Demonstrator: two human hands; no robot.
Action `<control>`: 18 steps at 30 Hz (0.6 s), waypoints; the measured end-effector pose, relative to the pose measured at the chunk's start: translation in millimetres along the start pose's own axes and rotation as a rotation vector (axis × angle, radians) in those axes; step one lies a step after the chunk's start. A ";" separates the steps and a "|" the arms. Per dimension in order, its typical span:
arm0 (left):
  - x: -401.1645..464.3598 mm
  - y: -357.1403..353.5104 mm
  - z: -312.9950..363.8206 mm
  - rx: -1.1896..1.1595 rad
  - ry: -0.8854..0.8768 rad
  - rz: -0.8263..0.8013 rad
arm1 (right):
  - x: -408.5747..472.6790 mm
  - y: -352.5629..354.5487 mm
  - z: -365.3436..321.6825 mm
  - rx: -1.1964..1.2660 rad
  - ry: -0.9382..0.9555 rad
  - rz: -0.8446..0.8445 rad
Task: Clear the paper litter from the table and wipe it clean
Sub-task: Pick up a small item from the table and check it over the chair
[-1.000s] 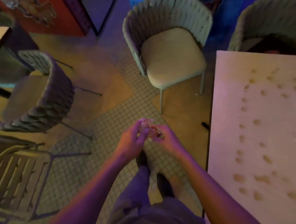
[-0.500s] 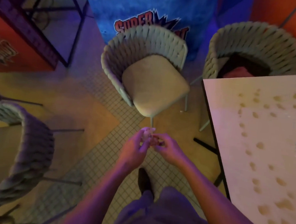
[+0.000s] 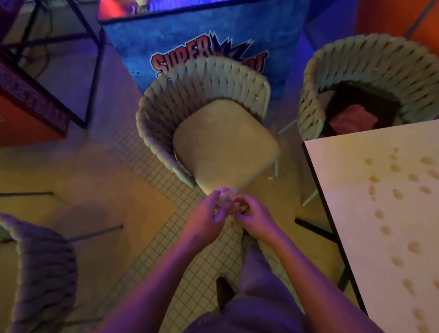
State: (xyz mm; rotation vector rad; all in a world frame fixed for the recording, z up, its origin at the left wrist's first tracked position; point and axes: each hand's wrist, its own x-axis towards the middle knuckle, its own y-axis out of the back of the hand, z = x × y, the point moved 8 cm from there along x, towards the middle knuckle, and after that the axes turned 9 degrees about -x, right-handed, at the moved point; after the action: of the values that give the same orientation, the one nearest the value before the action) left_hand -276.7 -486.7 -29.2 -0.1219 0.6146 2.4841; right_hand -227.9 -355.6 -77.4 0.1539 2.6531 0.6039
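Compared with a second ago, the view has swung up off the floor, and the woven grey-green chair with the beige cushion (image 3: 224, 146) now sits directly ahead. The left hand (image 3: 207, 214) and right hand (image 3: 254, 216) stay together, fingers curled around a small crumpled wad of pale paper litter (image 3: 225, 201). The white square table with yellowish spots (image 3: 379, 200) lies well apart at right; wiping looks undone.

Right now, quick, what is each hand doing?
Left hand: fingers curled, holding the crumpled paper litter.
Right hand: fingers curled, pinching the same paper litter.
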 end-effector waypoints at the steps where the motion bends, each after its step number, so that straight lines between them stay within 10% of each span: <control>1: 12.1 1.4 0.0 0.014 0.003 0.002 | 12.8 3.2 0.6 0.010 -0.007 0.003; 18: 250.6 14.9 0.0 0.031 0.159 0.028 | 262.8 77.6 5.0 -0.007 -0.092 -0.110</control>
State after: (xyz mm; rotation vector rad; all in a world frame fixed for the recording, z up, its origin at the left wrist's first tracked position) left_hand -493.5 -369.8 -77.4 -0.3025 0.7253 2.5068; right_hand -463.3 -232.6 -144.8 0.0323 2.5516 0.5562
